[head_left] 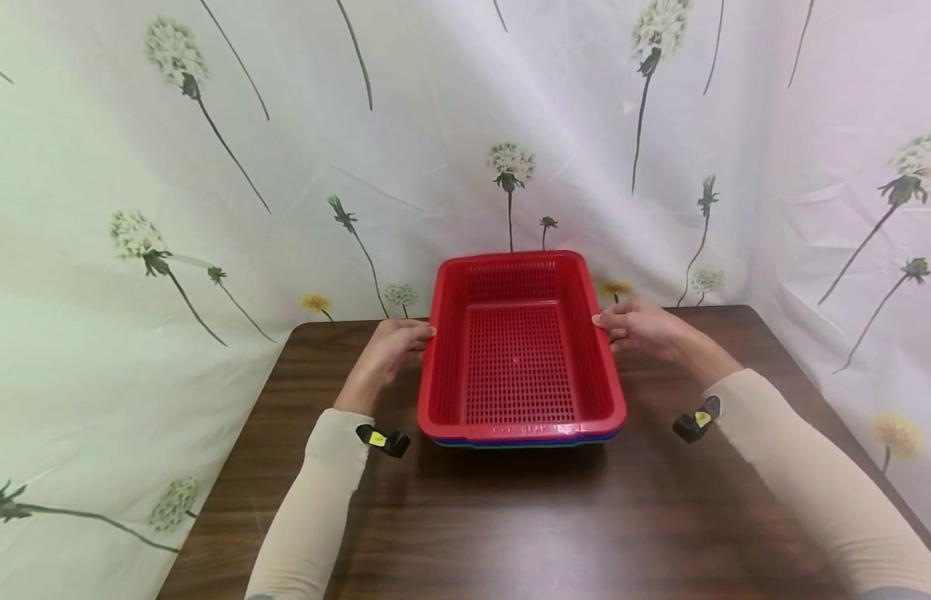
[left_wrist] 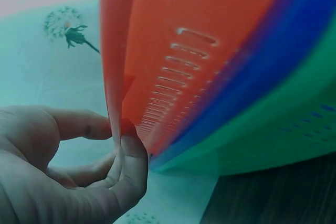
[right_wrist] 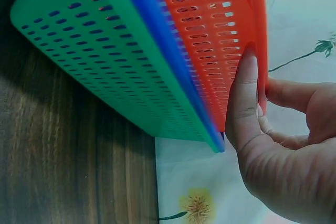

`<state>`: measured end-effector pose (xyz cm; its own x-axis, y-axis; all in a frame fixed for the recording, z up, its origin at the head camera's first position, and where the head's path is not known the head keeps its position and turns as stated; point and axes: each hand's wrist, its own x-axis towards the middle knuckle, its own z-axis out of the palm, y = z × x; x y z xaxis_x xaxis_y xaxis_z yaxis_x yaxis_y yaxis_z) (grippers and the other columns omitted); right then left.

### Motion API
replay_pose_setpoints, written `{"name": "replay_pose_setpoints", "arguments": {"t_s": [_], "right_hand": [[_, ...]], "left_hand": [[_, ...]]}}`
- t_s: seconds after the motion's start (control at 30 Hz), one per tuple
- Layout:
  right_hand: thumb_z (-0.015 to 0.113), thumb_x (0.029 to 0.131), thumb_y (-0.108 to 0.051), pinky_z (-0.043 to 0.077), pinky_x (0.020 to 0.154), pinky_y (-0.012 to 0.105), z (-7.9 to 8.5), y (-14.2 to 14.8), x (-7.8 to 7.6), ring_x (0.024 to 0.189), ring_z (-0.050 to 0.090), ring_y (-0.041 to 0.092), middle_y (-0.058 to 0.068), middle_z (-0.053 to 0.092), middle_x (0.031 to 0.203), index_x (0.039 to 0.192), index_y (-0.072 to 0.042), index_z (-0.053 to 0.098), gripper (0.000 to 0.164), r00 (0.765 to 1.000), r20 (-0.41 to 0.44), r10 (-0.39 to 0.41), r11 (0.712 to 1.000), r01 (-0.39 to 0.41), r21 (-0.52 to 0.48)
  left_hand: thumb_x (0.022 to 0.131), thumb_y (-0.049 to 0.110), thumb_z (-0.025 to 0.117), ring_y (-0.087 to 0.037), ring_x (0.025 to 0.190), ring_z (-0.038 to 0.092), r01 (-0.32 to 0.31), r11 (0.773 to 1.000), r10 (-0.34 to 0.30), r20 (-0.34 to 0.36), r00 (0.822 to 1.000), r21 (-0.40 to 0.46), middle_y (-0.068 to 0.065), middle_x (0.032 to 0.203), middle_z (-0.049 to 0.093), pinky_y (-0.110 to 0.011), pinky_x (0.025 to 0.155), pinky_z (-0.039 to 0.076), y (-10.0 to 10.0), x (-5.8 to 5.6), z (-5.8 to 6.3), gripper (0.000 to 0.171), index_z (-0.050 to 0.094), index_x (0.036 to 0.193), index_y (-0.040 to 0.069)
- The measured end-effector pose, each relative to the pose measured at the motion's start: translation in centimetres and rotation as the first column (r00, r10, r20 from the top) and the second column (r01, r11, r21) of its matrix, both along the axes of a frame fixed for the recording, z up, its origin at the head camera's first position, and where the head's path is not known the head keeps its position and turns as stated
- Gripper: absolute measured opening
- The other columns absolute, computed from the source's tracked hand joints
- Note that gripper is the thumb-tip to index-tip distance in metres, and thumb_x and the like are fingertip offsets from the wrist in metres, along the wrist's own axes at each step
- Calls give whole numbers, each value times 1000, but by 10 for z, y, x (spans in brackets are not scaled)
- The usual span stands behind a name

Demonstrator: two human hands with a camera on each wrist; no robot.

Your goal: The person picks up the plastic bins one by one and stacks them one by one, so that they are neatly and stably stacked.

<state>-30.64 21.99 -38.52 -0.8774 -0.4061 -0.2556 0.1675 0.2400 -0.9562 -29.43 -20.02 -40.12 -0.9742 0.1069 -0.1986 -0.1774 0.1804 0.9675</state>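
Note:
A red plastic basket [head_left: 518, 358] with a slotted floor sits nested on top of a blue basket [right_wrist: 157, 35] and a green basket [right_wrist: 100, 51]. In the head view only thin blue and green edges show below the red front rim. My left hand [head_left: 396, 343] pinches the red basket's left rim between thumb and fingers. On the opposite side my right hand [head_left: 636, 327] pinches the right rim, its thumb on top. Both wrist views show fingers curled under the red rim, with the red wall standing partly above the blue rim.
The stack is on a dark brown wooden table [head_left: 510, 525], near its back edge. Behind and beside the table hangs a white cloth [head_left: 450, 183] printed with dandelions. A small black camera is strapped on each wrist.

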Motion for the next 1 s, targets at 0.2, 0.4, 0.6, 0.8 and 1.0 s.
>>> {"name": "replay_pose_setpoints", "arguments": {"t_s": [0.2,0.4,0.6,0.8,1.0], "right_hand": [[60,109,-17,66,77,35,-5,-1,3,77,70,14,5,68,83,116,14,65,32,991,-127,36,972,-5,236],[69,105,-21,68,75,46,-11,-3,10,71,75,18,13,74,84,103,7,67,28,971,-233,46,900,61,432],[66,107,-18,67,83,51,-14,-3,12,76,78,20,18,74,95,114,11,61,30,983,-185,11,925,60,375],[65,106,-17,68,78,45,-16,-4,11,74,76,18,16,73,92,113,11,61,29,984,-177,-14,926,80,368],[66,105,-18,68,79,48,-17,-4,11,71,75,16,13,72,88,111,11,61,30,983,-185,-23,926,91,365]], "left_hand": [[104,17,67,-11,82,75,-56,992,47,-78,996,-117,-17,110,77,-30,79,66,6,4,-9,35,70,129,-8],[103,18,71,-17,85,78,-78,984,58,-127,990,-163,-22,118,74,-31,78,67,11,6,-17,35,69,131,-4],[105,17,68,-16,84,78,-61,989,47,-105,993,-136,-22,119,72,-31,79,67,11,4,-17,37,64,134,-6],[104,18,69,-17,86,76,-50,990,40,-77,996,-132,-19,114,74,-30,78,67,13,4,-16,38,64,134,-5],[103,18,70,-10,77,74,-43,992,35,-70,997,-116,-12,103,75,-32,78,67,11,2,-18,38,64,134,-5]]}}
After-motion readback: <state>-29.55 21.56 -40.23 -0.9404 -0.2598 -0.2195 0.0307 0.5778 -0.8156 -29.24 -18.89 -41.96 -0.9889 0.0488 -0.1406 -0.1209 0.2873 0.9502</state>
